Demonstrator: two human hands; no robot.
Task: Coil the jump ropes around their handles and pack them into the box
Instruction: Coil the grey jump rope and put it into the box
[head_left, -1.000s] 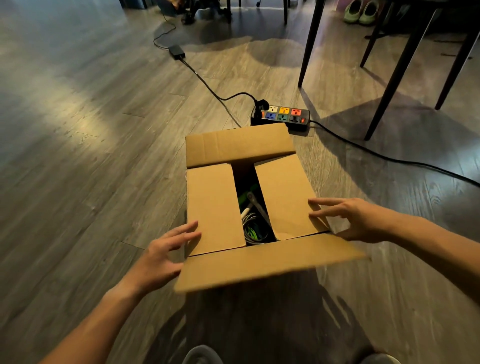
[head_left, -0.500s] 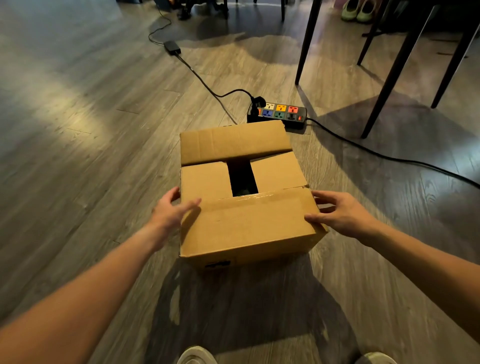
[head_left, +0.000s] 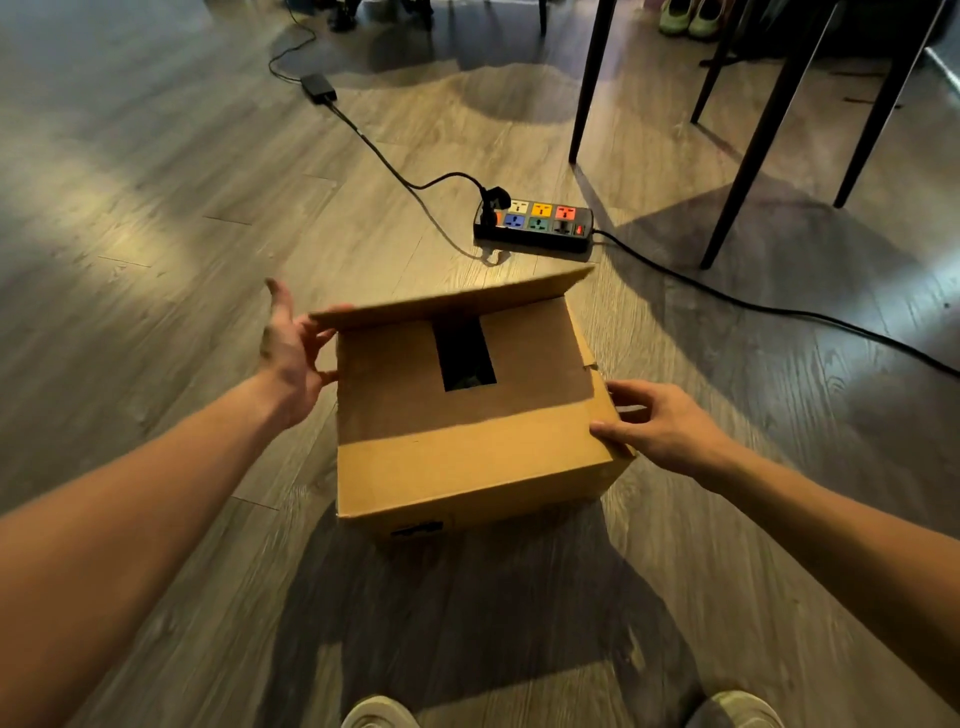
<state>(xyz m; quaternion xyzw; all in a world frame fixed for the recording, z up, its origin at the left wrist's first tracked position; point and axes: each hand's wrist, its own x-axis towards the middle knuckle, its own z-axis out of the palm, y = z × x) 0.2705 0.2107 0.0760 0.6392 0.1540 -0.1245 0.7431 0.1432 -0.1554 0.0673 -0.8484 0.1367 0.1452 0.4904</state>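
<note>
Left hand (head_left: 291, 353) has gone from the near flap (head_left: 467, 447) to the far flap's (head_left: 457, 304) left end; that flap, flat back before, now tilts over the box (head_left: 519, 496). L fingers (head_left: 318, 332) fairly straight, tips on flap edge, gripping nothing. Right hand (head_left: 660, 431) lies spread on box's near-right corner. Box on floor (head_left: 156, 208) btwn hands; ropes hidden in dark gap (head_left: 465, 353).

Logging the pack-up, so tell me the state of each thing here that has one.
box: not fully closed
near flap: folded down
far flap: half raised
side flaps: down, gap between
left hand: touches far flap's end
right hand: rests on box corner
power strip: one plug in
</note>
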